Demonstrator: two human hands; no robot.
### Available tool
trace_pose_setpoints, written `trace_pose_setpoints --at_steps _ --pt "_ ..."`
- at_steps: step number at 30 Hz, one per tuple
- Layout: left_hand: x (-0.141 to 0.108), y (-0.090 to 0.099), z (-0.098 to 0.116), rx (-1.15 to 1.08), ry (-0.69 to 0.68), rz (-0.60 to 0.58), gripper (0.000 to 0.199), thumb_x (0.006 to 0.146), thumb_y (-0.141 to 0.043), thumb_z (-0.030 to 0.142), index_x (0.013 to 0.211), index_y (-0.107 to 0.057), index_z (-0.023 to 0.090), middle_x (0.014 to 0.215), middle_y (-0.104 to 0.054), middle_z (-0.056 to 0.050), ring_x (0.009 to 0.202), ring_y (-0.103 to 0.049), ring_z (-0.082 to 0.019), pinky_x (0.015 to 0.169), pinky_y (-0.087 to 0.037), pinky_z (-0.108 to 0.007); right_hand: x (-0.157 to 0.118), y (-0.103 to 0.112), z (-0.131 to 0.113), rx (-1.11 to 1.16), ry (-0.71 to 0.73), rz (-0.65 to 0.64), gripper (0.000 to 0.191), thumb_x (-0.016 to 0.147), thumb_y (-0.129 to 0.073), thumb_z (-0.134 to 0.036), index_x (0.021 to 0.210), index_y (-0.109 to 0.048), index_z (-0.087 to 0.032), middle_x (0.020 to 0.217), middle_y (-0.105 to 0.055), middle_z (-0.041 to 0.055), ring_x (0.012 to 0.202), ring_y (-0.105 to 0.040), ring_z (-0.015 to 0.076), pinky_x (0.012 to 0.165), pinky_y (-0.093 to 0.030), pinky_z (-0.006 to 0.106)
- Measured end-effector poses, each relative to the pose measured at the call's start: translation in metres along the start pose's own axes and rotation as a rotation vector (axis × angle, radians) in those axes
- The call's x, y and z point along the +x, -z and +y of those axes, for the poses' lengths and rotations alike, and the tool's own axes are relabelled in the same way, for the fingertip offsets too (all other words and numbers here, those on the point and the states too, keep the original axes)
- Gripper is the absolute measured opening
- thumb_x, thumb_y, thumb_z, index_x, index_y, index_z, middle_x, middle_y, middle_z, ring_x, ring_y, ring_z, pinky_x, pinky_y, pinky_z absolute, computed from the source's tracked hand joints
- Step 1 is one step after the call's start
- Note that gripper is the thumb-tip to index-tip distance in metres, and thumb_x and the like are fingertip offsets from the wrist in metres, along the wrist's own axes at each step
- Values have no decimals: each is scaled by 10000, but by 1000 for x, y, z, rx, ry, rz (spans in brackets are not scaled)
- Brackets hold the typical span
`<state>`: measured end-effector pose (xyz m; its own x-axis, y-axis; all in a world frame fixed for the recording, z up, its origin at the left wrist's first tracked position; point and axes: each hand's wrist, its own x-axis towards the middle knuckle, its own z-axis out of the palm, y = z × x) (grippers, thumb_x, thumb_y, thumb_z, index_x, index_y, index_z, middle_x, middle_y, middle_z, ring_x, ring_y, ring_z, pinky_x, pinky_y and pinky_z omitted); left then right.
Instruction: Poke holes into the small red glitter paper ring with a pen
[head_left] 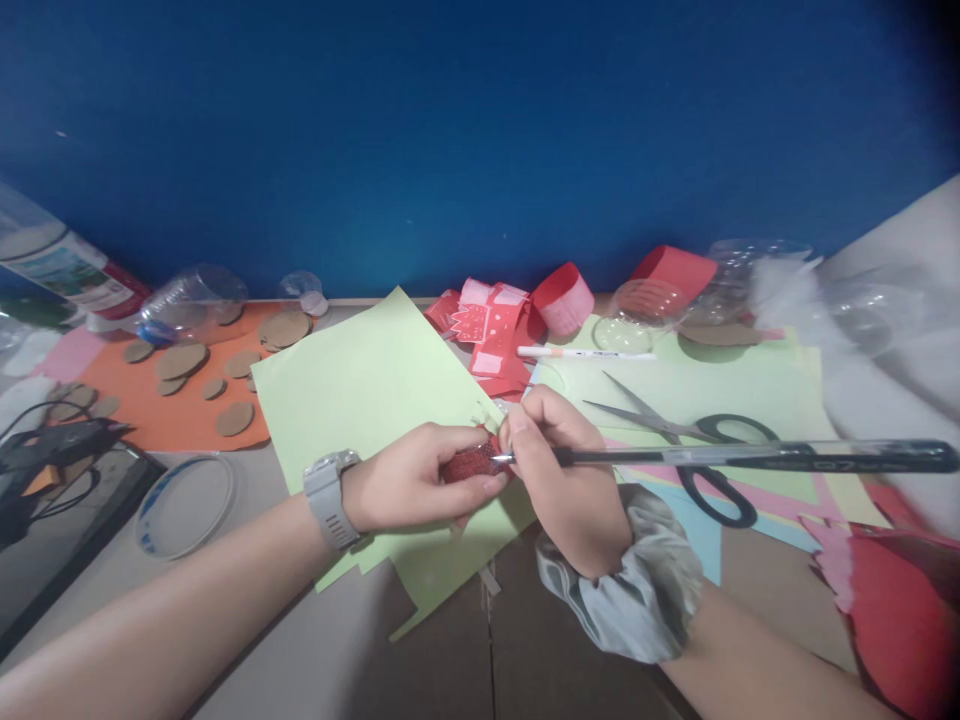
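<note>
My left hand point(427, 475), with a grey watch on its wrist, grips a small dark red textured piece point(469, 464) between thumb and fingers. My right hand point(562, 450), a grey-green scrunchie round its wrist, is closed on a long dark pen point(787, 457) that points left. The metal tip of the pen meets the red piece, and both hands are close together over light green paper sheets point(352, 370). Whether the right fingertips also pinch the red piece or a bit of clear material beside it is hard to tell.
Black-handled scissors point(679, 430) lie open on coloured paper at the right. Red paper shapes point(499, 330), a white marker point(585, 353) and clear plastic pieces line the back. Cardboard discs rest on orange paper point(139, 400) at the left, near a tape ring point(142, 510) and a bottle point(75, 275).
</note>
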<state>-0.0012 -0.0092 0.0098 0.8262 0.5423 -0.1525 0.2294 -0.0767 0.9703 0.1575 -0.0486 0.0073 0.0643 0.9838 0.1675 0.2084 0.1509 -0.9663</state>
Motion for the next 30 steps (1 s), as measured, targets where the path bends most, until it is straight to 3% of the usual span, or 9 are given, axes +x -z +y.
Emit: trace_pose_setpoints --at_steps 13,30 --pt "0 -1 1 -105 23 2 217 887 -539 334 817 -498 132 551 -541 16 460 -565 -93 432 -422 -168 -3 -1 0 122 -16 48 311 930 -425 -285 632 -410 -197 568 -357 -54 502 -329 81 476 -290 235" --pt "0 1 1 -107 35 -9 190 875 -553 306 841 -526 122 571 -543 13 468 -562 -84 440 -436 -165 -1 -3 -2 63 0 13 300 917 -432 -237 621 -404 -198 551 -347 -58 511 -357 84 496 -312 231"
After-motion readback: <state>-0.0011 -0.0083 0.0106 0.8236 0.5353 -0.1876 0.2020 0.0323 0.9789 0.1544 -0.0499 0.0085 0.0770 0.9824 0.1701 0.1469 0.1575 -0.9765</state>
